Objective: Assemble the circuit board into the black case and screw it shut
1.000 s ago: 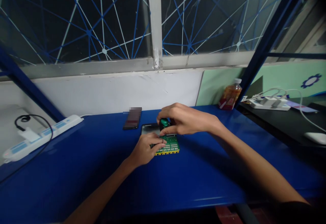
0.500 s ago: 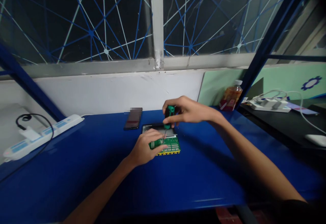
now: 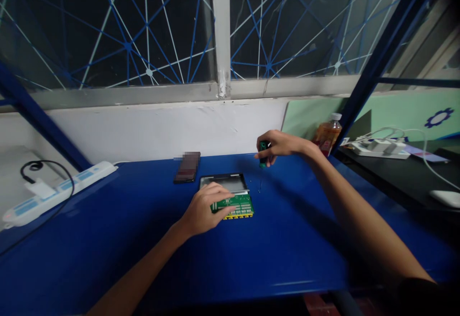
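My left hand point(image 3: 208, 208) grips the left end of a green circuit board point(image 3: 245, 203), thumb and fingers apart along its face. Yellow parts line the board's near edge. Directly behind it lies a black open housing point(image 3: 240, 178) with a grey inside, partly covered by my left fingers. My right hand point(image 3: 282, 144) is closed around the dark green handle of a screwdriver point(image 3: 263, 159), held upright to the right of the housing. Its thin shaft points down toward tiny screws point(image 3: 259, 191) on the blue table.
A dark phone point(image 3: 187, 167) lies behind and left of the housing. At the left is a white power strip point(image 3: 61, 191) with a black cable. A drink bottle point(image 3: 328, 134) stands at the back right, beside the blue frame post point(image 3: 362, 91).
The screwdriver has come up off the circuit board and moved right in my right hand, over the table near the screws. My left hand stays on the board.
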`<state>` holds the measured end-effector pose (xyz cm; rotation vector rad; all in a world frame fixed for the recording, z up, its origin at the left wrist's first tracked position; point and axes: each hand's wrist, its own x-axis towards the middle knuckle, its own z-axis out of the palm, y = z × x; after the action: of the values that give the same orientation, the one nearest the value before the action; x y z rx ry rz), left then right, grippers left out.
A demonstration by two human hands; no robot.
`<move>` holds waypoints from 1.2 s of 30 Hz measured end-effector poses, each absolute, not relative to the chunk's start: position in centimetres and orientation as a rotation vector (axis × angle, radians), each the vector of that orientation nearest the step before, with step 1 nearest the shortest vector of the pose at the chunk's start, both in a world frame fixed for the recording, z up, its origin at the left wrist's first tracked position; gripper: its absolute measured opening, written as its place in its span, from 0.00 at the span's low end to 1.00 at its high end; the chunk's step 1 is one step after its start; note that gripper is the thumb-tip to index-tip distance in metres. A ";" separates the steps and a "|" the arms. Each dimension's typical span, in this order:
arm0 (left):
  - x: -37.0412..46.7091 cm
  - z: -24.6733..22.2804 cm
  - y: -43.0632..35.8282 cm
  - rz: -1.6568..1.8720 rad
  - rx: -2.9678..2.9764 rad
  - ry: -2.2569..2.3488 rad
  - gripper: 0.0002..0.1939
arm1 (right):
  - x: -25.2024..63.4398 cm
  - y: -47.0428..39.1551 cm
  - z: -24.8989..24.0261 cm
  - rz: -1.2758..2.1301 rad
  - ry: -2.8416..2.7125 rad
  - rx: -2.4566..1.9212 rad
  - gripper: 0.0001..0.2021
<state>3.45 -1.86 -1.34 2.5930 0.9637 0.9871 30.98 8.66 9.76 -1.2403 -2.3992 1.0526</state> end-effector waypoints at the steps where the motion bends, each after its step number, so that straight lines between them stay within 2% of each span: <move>1: 3.5 -1.3 -1.9 0.984 2.595 0.965 0.12 | 30.7 8.7 9.6 1.071 -2.400 -1.237 0.19; 26: 3.5 -1.0 -2.0 0.981 2.609 0.948 0.10 | 29.8 7.7 10.2 1.081 -2.427 -1.213 0.17; 36: 3.7 -1.6 -1.8 1.034 2.592 1.020 0.09 | 27.8 3.6 12.5 1.160 -2.283 -0.886 0.16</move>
<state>3.66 -1.80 -1.63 2.5924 1.0199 1.0345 27.76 3.65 12.46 -0.8855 -2.2834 1.1596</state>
